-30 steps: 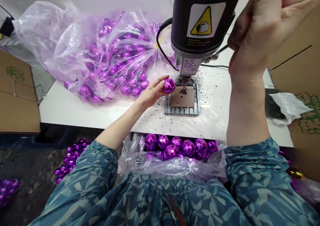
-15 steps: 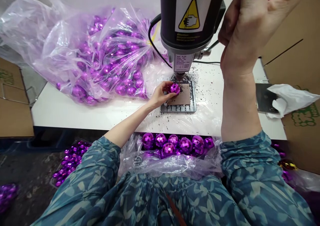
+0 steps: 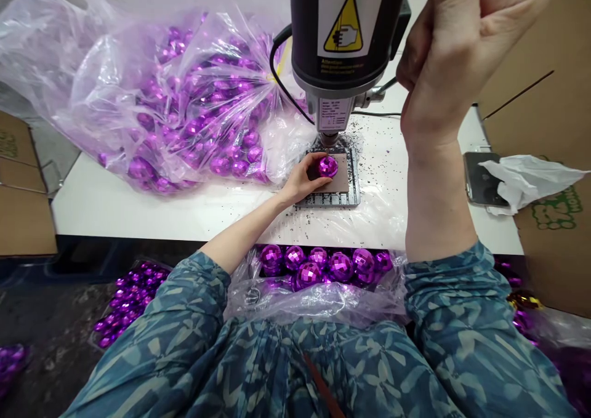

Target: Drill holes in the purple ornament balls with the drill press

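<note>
My left hand [image 3: 305,178] is closed on a shiny purple faceted ball [image 3: 328,166], pinched between thumb and fingers. The ball sits over a brown board [image 3: 340,181] on the slotted metal base [image 3: 323,200] of a drill press [image 3: 348,67], below its chuck [image 3: 329,140]. At the upper right, my right hand [image 3: 466,48] is raised in a fist beside the machine's motor housing. A dark lever [image 3: 388,85] runs from the press's side hub to that fist; the part inside the fingers is hidden.
Dark shavings litter the white table [image 3: 138,215]. A tied clear bag of purple balls [image 3: 194,116] lies at left. Below the table edge, an open bag holds more balls [image 3: 341,265]. A phone [image 3: 482,181] and crumpled white wrap [image 3: 530,178] lie right, by a cardboard box [image 3: 563,252].
The ball has shifted slightly right over the board and turned in my left fingers. My right hand stays raised in its fist. The whole view has moved a little.
</note>
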`<state>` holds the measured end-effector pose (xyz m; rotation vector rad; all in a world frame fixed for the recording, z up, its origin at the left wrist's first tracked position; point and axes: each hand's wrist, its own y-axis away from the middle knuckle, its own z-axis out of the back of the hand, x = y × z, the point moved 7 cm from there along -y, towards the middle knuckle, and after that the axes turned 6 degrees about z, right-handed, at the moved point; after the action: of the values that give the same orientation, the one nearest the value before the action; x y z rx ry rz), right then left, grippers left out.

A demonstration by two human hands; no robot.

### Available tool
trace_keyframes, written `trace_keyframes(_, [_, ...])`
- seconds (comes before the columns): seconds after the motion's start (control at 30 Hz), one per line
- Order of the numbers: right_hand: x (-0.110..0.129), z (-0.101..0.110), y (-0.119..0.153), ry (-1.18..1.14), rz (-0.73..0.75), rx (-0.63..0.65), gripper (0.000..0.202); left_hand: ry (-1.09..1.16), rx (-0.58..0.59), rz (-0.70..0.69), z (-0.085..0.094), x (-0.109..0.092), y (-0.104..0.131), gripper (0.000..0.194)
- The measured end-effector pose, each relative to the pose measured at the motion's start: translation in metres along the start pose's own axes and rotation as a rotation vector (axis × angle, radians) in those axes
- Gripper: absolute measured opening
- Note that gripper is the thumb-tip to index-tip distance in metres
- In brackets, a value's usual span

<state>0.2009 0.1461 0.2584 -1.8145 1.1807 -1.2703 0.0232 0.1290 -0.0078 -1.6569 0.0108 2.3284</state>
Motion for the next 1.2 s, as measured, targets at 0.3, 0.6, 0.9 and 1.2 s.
trace_keyframes(0.3, [0.024,0.018,0.046,0.070,0.108,-0.050,0.032,0.053,-0.032,0.035,-0.001,0.003,0.002,0.070])
trace_keyframes(0.6, [0.022,0.029,0.067,0.243,0.123,-0.012,0.039,0.032,-0.031,0.027,-0.001,0.005,0.002,0.067])
trace_keyframes(0.9, [0.007,0.046,0.085,0.137,0.155,0.018,0.024,0.037,-0.028,0.024,-0.001,0.005,0.003,0.070])
trace_keyframes(1.2, [-0.005,0.054,0.096,0.256,0.164,0.025,0.040,0.041,-0.044,0.033,-0.001,0.005,0.003,0.070])
